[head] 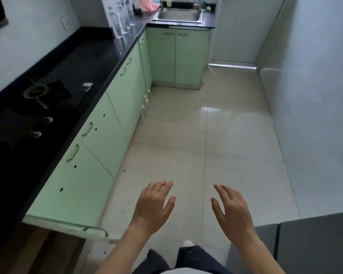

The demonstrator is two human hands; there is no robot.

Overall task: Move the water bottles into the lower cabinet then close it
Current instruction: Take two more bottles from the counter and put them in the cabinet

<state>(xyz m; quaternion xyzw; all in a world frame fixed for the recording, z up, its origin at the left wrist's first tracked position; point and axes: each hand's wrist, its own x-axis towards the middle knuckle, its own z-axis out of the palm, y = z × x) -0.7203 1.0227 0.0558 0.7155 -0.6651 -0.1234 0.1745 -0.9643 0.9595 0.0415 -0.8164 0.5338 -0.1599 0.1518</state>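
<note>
Just in front of the person, both hands hang out over the floor with nothing in them. The left hand is palm down, its fingers loosely spread and only slightly bent. The right hand mirrors it a little apart, fingers relaxed and fanned, touching nothing. Below them show dark trousers.

Along the left side runs a row of pale green lower cabinets, doors flush as far as I can see, under a black countertop. A gas stove sits on the near stretch of that counter.

Farther along, near the inside corner, a few clear bottles with white caps seem to stand on the floor against the cabinet fronts; they are blurred, so I cannot count them.

Well beyond the hands, the water bottles stand upright in a tight cluster on the counter, close to its front edge. Past them, in the far run of counter, is a steel sink, with a striped bag between it and the bottles.
</note>
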